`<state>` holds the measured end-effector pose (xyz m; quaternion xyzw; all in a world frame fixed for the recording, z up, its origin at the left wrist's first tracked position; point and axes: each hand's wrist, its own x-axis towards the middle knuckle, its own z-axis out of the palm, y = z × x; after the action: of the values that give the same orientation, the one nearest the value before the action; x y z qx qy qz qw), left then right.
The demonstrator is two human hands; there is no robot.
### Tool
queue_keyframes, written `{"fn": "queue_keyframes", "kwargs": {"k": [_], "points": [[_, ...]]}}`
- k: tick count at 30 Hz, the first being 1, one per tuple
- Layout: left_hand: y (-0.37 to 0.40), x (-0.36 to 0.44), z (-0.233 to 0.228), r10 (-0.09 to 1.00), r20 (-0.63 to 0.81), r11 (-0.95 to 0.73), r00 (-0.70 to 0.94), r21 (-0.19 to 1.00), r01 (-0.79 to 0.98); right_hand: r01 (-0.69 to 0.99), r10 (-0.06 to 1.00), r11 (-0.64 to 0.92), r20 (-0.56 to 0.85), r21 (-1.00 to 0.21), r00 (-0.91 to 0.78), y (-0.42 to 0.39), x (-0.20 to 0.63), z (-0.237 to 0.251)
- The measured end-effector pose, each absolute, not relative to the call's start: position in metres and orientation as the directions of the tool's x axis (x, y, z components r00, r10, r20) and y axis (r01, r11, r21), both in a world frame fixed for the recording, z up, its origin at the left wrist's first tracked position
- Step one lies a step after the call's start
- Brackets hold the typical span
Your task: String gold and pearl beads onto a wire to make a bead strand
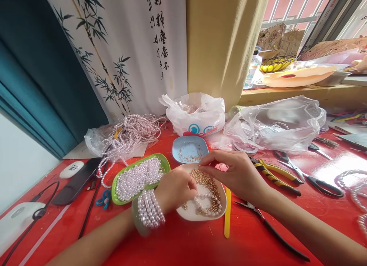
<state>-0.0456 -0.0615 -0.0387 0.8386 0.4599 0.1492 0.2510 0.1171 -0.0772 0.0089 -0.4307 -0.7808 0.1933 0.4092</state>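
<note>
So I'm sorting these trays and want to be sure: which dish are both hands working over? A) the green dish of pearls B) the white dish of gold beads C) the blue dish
B: the left hand and right hand meet above the white dish holding gold beads.

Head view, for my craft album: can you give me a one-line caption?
Both hands work over a white dish of gold beads, beside a green tray of pearls.

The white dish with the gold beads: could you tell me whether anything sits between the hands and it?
Nothing visible does. Both the left hand and the right hand are directly over the white dish, fingertips pinched above the gold beads and a short pearl strand.
</note>
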Motion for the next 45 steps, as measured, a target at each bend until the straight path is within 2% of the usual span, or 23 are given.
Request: {"fn": "queue_keyframes", "kwargs": {"k": [2,4,6,8,12,18,26,35,45], "points": [[-0.057,-0.046,-0.036,0.861,-0.044,-0.37,0.507,0.629,0.683,0.489,0.85,0.527,0.45,-0.695,-0.275,-0.077,0.117,0.009],[-0.053,-0.046,-0.033,0.866,-0.111,-0.243,0.488,0.759,0.604,0.461,0.867,0.499,0.425,-0.734,-0.261,-0.075,0.119,0.009],[-0.05,-0.046,-0.029,0.853,-0.149,-0.099,0.501,0.895,0.434,0.417,0.882,0.47,0.397,-0.778,-0.253,-0.073,0.121,0.009],[-0.05,-0.045,-0.025,0.844,-0.133,0.006,0.52,0.971,0.239,0.35,0.896,0.438,0.369,-0.828,-0.247,-0.071,0.123,0.008],[-0.052,-0.046,-0.016,0.872,-0.081,0.109,0.482,0.994,-0.03,0.224,0.914,0.389,0.344,-0.894,-0.215,-0.068,0.126,0.009],[-0.051,-0.05,-0.009,0.893,-0.083,0.201,0.442,0.953,-0.227,0.174,0.919,0.377,0.343,-0.91,-0.196,-0.068,0.126,0.01],[-0.047,-0.051,-0.006,0.949,-0.076,0.146,0.305,0.966,-0.213,0.142,0.937,0.314,0.281,-0.939,-0.208,-0.068,0.117,-0.002],[-0.049,-0.052,-0.009,0.952,-0.121,0.179,0.281,0.965,-0.191,0.105,0.946,0.286,0.262,-0.953,-0.192,-0.073,0.11,-0.003],[-0.051,-0.051,-0.008,0.954,-0.108,0.158,0.278,0.974,-0.163,0.141,0.951,0.281,0.256,-0.949,-0.171,-0.073,0.111,-0.002]]}}
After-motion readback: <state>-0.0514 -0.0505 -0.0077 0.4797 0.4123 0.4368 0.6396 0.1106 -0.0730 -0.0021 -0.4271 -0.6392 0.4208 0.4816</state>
